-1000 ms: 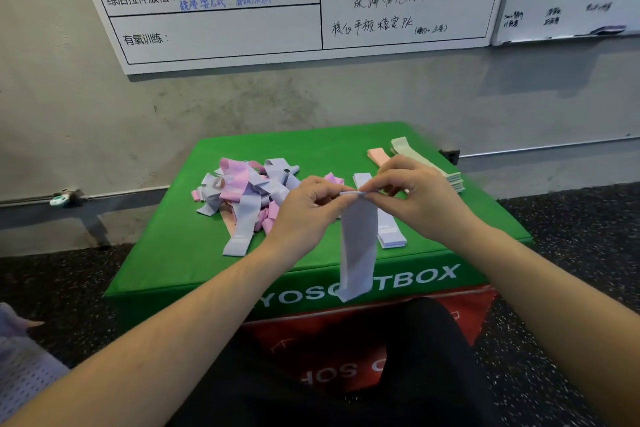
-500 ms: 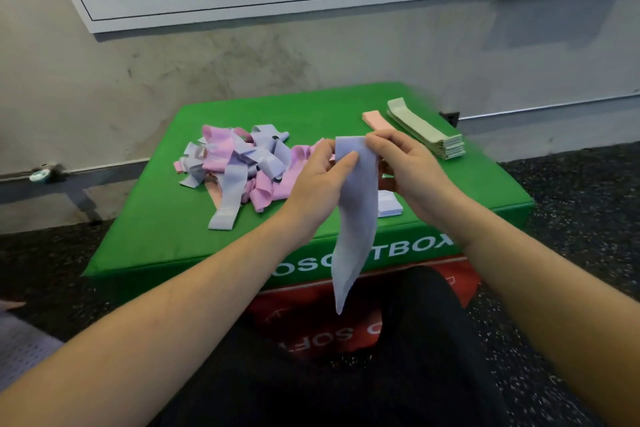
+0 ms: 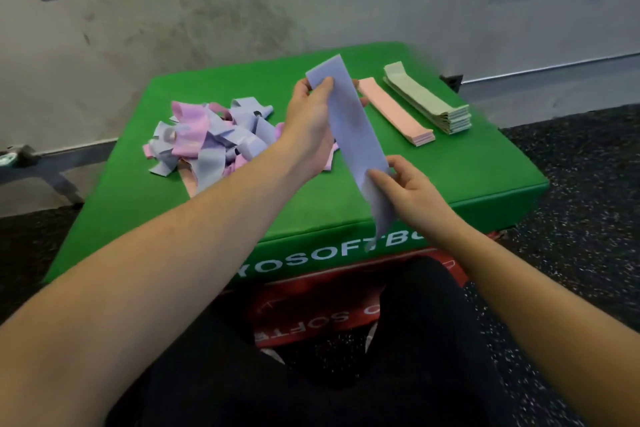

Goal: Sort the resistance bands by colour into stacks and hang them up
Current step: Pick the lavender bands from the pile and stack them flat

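Fingers of the left hand [image 3: 308,114] pinch the upper end of a lavender band [image 3: 349,135], thumb on its near face; fingers of the right hand [image 3: 405,191] pinch the same band near its lower end, just right of centre frame. The band is held flat between the two hands above the green soft box [image 3: 485,177], which serves here as the bench, with its lowest tip hanging past the box's front edge. It appears thin, light and limp: it bends under its own weight below the right hand, so holding both ends is probably the way to keep it flat for stacking.

Outward, three groups lie on the box top. At left of centre is one unsorted heap [image 3: 207,139] of lavender and pink bands, tangled so that no count is possible. At upper right lie one short salmon stack [image 3: 394,111] and, just beside it, one taller pale green stack [image 3: 429,104]; layers in each are too fine to count. No lavender stack is visible; the held band and the hands may hide it.
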A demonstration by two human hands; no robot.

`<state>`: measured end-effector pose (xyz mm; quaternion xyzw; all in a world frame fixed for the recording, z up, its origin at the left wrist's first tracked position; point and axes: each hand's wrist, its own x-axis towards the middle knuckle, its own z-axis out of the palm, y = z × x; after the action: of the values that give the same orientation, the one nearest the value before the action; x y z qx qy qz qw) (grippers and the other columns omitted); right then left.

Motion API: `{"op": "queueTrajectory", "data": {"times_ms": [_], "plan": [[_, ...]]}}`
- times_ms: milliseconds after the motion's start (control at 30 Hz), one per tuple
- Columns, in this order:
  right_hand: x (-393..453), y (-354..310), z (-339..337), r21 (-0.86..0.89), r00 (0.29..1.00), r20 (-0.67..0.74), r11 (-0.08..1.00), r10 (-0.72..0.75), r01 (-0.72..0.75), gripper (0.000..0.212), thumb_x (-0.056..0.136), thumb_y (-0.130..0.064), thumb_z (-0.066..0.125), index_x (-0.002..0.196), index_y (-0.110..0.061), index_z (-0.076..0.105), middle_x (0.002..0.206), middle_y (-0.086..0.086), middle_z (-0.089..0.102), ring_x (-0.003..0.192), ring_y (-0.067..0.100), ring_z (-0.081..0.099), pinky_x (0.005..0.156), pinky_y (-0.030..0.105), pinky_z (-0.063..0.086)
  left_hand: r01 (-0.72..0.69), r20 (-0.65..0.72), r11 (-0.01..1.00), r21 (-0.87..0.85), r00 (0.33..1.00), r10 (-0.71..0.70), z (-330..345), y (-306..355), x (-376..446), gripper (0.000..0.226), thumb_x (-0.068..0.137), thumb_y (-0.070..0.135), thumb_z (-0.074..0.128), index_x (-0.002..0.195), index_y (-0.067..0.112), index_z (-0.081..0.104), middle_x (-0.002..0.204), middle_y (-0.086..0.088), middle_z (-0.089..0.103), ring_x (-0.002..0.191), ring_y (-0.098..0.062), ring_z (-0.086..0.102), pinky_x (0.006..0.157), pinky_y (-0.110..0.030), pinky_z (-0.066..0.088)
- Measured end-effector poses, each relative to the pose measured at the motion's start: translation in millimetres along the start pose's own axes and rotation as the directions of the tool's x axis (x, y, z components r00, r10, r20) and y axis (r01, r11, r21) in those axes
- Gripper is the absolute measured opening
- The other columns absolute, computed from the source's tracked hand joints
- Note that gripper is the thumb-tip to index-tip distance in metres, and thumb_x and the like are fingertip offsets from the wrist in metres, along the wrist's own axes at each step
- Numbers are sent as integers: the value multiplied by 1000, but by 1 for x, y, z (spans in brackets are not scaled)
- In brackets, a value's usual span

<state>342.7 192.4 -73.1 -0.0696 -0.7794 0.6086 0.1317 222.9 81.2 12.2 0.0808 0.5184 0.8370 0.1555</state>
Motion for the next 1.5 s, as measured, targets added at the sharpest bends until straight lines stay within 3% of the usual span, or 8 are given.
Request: {"op": "queueTrajectory", "data": {"times_ms": [167, 433, 600, 700, 933, 1067, 1300, 1500], "plan": [[6, 24, -9, 56, 999, -24, 998, 25, -24, 49, 87, -13, 59, 115, -49, 42, 77, 14, 58, 61, 19, 52, 58, 33, 40, -40, -121, 999, 26, 992, 43, 2, 1, 47, 9, 104, 7, 43, 110, 12, 48, 80, -7, 70, 73, -28, 67, 76, -41, 55], [21, 41, -36, -86, 983, -158, 990, 95, -109, 4, 88, -22, 75, 86, -25, 73, 82, -15, 70, 67, -9, 59, 61, 8, 42, 35, -205, 951, 308, 978, 31, -8, -26, 110, 31, 101, 19, 49, 132, 19, 48, 117, -10, 67, 100, -25, 65, 93, -47, 53], [28, 43, -52, -95, 979, 65, 978, 192, -185, 26, 94, -14, 66, 112, -30, 75, 106, -10, 75, 95, 33, 68, 81, 42, 55, 49, -180, 907, 419, 983, 31, -8, -44, 141, 29, 100, 19, 52, 129, 20, 50, 119, -6, 64, 100, -24, 63, 92, -47, 55], [32, 42, -60, -23, 972, 156, 984, 175, -174, 34, 93, -1, 63, 117, -23, 72, 100, -9, 73, 66, 9, 60, 63, 15, 46, 48, -152, 910, 412, 988, 17, -7, -54, 159, 33, 97, 13, 54, 129, 15, 51, 114, -11, 65, 90, -24, 63, 73, -37, 58], [53, 65, -61, -209, 968, 93, 956, 231, -208, 21, 89, -17, 72, 104, -32, 73, 88, 0, 72, 71, 12, 62, 74, 31, 54, 94, -119, 810, 579, 992, -30, -3, -76, 189, 15, 98, 7, 56, 108, 17, 53, 99, -3, 62, 92, -22, 64, 76, -36, 59], [55, 73, -63, -521, 976, 194, 854, 97, 19, 22, 91, -33, 71, 113, -31, 72, 98, -21, 61, 86, -4, 59, 83, 20, 50, 95, -77, 635, 767, 995, -56, -7, -95, 197, 16, 98, 8, 60, 108, 18, 54, 109, -5, 61, 104, -25, 64, 86, -42, 60], [52, 85, -77, -527, 943, 319, 809, -96, 261, 26, 88, -45, 68, 109, -31, 76, 96, -16, 52, 82, 0, 54, 74, 15, 38, 21, -20, 569, 822, 1000, -8, -14, -113, 211, 16, 98, 6, 58, 111, 15, 56, 97, 2, 61, 91, -15, 62, 72, -25, 57], [66, 87, -75, -582, 881, 299, 661, -367, 473, 21, 91, -45, 66, 99, -31, 79, 95, -5, 51, 84, 11, 40, 74, 29, 38, 12, -22, 513, 858, 1000, 12, -18, -117, 220, 15, 97, 8, 59, 108, 18, 54, 111, -7, 64, 102, -22, 65, 88, -36, 58]]}}
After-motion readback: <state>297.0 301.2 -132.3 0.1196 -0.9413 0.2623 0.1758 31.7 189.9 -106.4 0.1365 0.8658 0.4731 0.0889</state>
